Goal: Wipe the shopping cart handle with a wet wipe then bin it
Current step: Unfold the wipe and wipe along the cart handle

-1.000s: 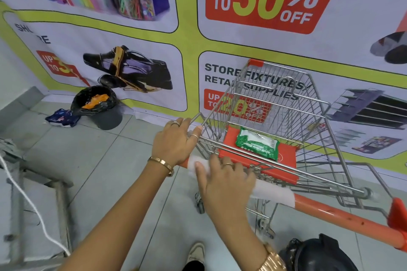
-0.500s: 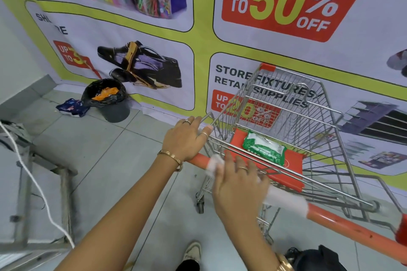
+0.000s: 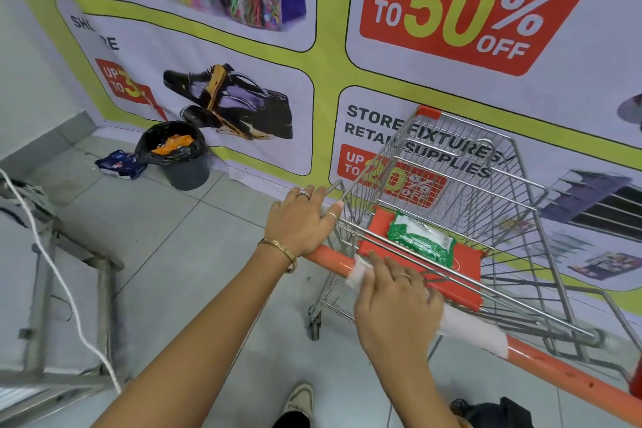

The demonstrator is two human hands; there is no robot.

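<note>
Two hands (image 3: 300,222) (image 3: 396,306), one wipe (image 3: 469,327), one orange handle (image 3: 556,368), one bin (image 3: 175,153).

A sale banner (image 3: 451,28) covers the wall, a blue packet (image 3: 118,163) lies on the tiled floor (image 3: 166,240), and a white cord (image 3: 59,274) hangs over a metal frame (image 3: 104,288) at the left.

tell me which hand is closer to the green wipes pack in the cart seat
The right hand. It presses the wet wipe on the handle just below the green wipes pack. The left hand grips the handle's left end, farther off.
</note>
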